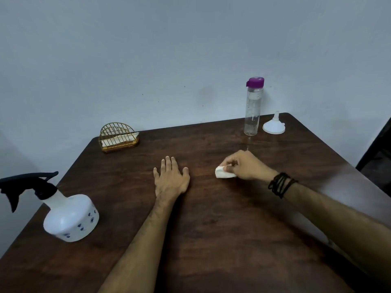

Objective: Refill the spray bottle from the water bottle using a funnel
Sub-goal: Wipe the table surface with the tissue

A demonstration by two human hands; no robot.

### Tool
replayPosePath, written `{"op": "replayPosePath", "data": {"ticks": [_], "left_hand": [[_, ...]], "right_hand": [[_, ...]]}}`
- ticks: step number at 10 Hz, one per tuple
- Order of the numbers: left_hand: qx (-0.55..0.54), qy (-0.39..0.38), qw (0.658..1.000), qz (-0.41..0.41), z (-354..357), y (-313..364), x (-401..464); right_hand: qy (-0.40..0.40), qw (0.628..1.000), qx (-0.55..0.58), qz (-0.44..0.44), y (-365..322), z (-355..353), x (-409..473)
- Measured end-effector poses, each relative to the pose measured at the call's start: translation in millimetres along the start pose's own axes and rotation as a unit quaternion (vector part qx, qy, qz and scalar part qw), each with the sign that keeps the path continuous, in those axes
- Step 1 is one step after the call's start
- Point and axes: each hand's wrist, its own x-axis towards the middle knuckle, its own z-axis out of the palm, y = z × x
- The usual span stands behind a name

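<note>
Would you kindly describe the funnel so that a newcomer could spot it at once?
Look to the far right corner of the dark wooden table, near the wall. Just right of the clear water bottle with the purple cap sits the funnel: small, white, resting mouth down with its spout pointing up.

Dark brown wood-grain surface [211, 218], white spray bottle [70, 216] dotted with small blue marks under a black trigger head, clear water bottle [252, 111] capped in purple, white funnel [274, 125], gold wire holder [117, 136], white tissue [223, 173], black wristbands [281, 184].
</note>
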Motion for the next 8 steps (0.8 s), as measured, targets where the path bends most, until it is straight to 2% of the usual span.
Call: {"op": "replayPosePath", "data": {"ticks": [1, 2, 3, 4, 5, 6, 7, 8], "left_hand": [[0.003, 0.003, 1.000, 0.000, 1, 0, 0], [0.004, 0.000, 1.000, -0.001, 1, 0, -1], [0.007, -0.002, 1.000, 0.000, -1, 1, 0], [0.008, -0.004, 1.000, 0.001, -1, 0, 0], [0.005, 0.001, 1.000, 0.003, 0, 0, 0], [0.005, 0.011, 1.000, 0.005, 2, -1, 0], [0.005, 0.008, 1.000, 0.005, 2, -1, 1], [0.007, 0.003, 1.000, 0.005, 1, -1, 1]], "right_hand": [[0.032, 0.997, 0.025, 0.069, 20, -15, 22], [0.169, 0.979, -0.019, 0.109, 42, -13, 35], [0.202, 0.971, -0.118, 0.046, 42, -6, 44], [0.163, 0.973, -0.164, 0.021, 29, 10, 42], [0.166, 0.968, -0.186, -0.029, 23, 29, 25], [0.139, 0.975, -0.147, -0.086, 22, 38, 10], [0.150, 0.974, -0.143, -0.087, 39, 33, 23], [0.151, 0.975, -0.164, -0.015, 54, 16, 46]]}}
